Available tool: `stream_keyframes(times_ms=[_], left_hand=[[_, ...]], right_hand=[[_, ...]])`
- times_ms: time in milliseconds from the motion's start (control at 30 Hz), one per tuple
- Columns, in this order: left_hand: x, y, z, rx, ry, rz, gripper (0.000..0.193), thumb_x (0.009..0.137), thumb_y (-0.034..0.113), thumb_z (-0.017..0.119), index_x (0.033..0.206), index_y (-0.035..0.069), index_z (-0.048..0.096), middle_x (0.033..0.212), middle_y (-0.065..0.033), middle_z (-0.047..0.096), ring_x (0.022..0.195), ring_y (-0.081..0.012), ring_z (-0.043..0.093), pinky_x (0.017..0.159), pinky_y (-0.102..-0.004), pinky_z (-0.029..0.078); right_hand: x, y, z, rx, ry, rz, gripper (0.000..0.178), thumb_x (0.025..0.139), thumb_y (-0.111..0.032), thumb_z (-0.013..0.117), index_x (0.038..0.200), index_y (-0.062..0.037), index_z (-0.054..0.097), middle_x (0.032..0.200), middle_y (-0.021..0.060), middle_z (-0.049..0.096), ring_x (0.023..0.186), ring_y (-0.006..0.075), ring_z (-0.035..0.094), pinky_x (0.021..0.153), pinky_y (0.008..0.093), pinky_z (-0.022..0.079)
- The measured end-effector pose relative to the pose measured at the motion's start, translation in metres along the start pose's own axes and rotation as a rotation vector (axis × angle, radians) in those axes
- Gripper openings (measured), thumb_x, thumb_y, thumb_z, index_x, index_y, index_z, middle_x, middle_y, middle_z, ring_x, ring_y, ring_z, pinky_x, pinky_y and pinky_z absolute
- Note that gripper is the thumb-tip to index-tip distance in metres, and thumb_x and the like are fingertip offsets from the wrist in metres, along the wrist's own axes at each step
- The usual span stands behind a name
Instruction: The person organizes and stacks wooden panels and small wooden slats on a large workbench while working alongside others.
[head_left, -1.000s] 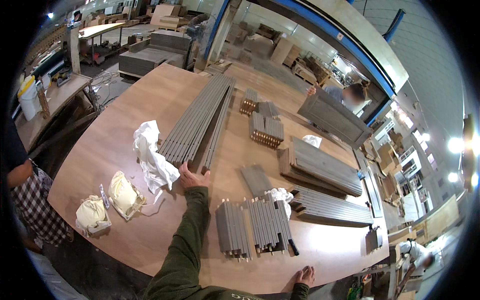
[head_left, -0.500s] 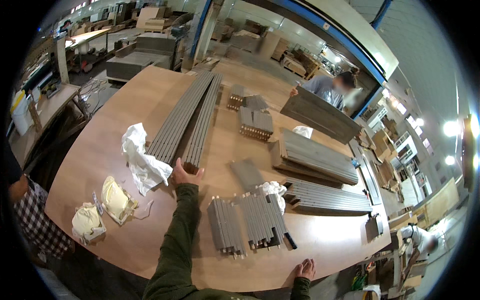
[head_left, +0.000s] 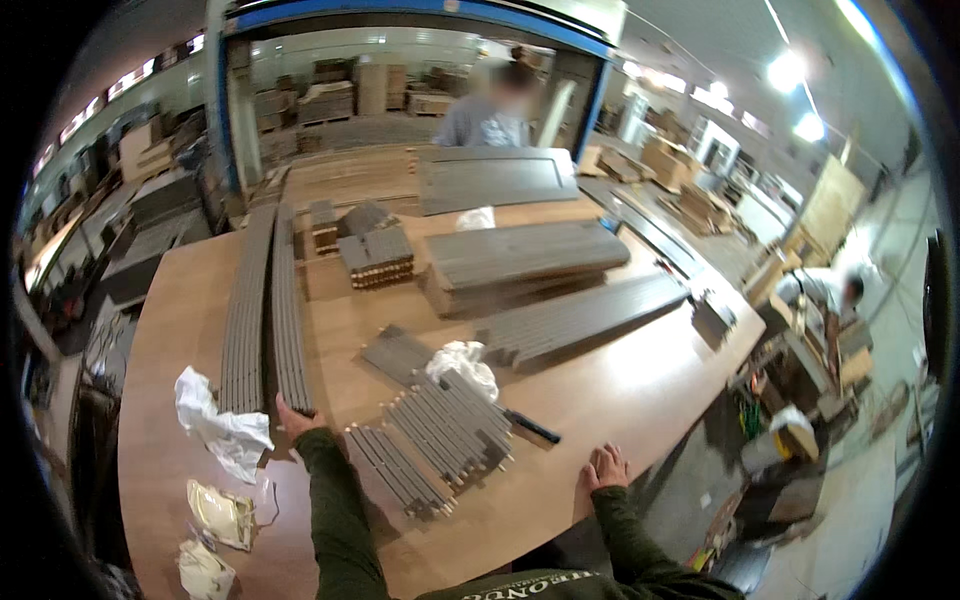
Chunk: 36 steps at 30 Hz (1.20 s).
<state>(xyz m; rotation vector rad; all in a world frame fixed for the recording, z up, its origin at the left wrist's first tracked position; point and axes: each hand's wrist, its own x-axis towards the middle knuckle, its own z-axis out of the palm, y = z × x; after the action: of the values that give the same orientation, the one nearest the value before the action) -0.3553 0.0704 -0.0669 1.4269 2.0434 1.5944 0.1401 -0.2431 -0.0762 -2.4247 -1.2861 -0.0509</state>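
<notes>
My left hand (head_left: 297,416) is at the near end of the right-hand bundle of long grey slats (head_left: 289,310), thumb and fingers apart against the slat ends. Beside it lies another long bundle of grey slats (head_left: 247,320), with a narrow gap between the two. A crumpled white cloth (head_left: 225,425) touches the near end of that left bundle. My right hand (head_left: 607,467) lies flat near the table's front edge, holding nothing. Between my hands are short grey slats with pale dowel ends (head_left: 440,425), in rows, and a black-handled tool (head_left: 532,428).
Across the wooden table (head_left: 545,490), a person (head_left: 490,120) stands behind an upright grey panel (head_left: 500,180). Grey boards (head_left: 530,250), a long slat stack (head_left: 590,318), short stacked pieces (head_left: 375,255) and a white rag (head_left: 465,370) cover the middle. Cream bundles (head_left: 220,512) sit front left.
My view has swung to the right, so the scene appears rotated. My left hand remains by the slat ends and my right hand by the table edge. The panel across the table now appears more level.
</notes>
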Motion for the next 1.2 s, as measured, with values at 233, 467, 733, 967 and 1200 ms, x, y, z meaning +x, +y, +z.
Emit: stream_keyframes(times_ms=[233,467,733,967,1200], left_hand=[[-0.109,-0.007,-0.112,-0.011,-0.083,0.001,0.077,0.063,0.006,0.061,0.132,0.003,0.028,0.128,-0.0199,0.039,0.118,-0.0330,0.040,0.096,-0.0417,0.034],[-0.254,0.014,-0.267,0.277,0.022,0.000,0.082,0.057,0.011,0.072,0.129,0.006,0.035,0.118,-0.0202,0.047,0.108,-0.0356,0.047,0.092,-0.0413,0.038],[-0.305,0.097,-0.364,0.920,-0.439,-0.213,0.093,0.050,0.026,0.081,0.127,0.003,0.035,0.115,-0.0230,0.049,0.105,-0.0364,0.050,0.086,-0.0409,0.042],[-0.321,0.097,-0.359,0.654,-0.407,-0.533,0.078,0.045,0.041,0.078,0.109,0.007,0.052,0.093,-0.0188,0.058,0.085,-0.0376,0.057,0.073,-0.0432,0.046],[-0.375,0.120,-0.419,0.696,-0.427,-0.500,0.077,0.045,0.041,0.078,0.109,0.006,0.052,0.093,-0.0187,0.058,0.085,-0.0370,0.057,0.073,-0.0433,0.046]], right_hand=[[0.005,0.026,0.022,0.552,0.162,0.130,0.037,0.079,-0.024,0.059,0.111,-0.0083,0.053,0.112,0.0128,0.055,0.107,0.0274,0.050,0.092,0.0491,0.034],[-0.044,-0.136,-0.053,1.615,-0.751,-0.196,0.025,0.087,-0.011,0.050,0.107,0.0030,0.050,0.096,0.0128,0.059,0.091,0.0204,0.057,0.083,0.0318,0.044],[-0.144,-0.281,-0.017,1.020,-1.948,-0.619,0.046,0.086,-0.039,0.053,0.116,-0.0045,0.050,0.106,0.0059,0.057,0.096,0.0155,0.054,0.080,0.0284,0.044],[-0.222,-0.273,0.062,0.636,-2.440,0.150,0.063,0.081,-0.056,0.052,0.121,-0.0068,0.048,0.112,0.0084,0.053,0.097,0.0203,0.052,0.080,0.0381,0.043],[-0.211,-0.324,0.054,1.310,-2.041,0.945,0.059,0.083,-0.053,0.050,0.118,-0.0059,0.050,0.115,0.0166,0.052,0.100,0.0274,0.053,0.084,0.0431,0.044]])
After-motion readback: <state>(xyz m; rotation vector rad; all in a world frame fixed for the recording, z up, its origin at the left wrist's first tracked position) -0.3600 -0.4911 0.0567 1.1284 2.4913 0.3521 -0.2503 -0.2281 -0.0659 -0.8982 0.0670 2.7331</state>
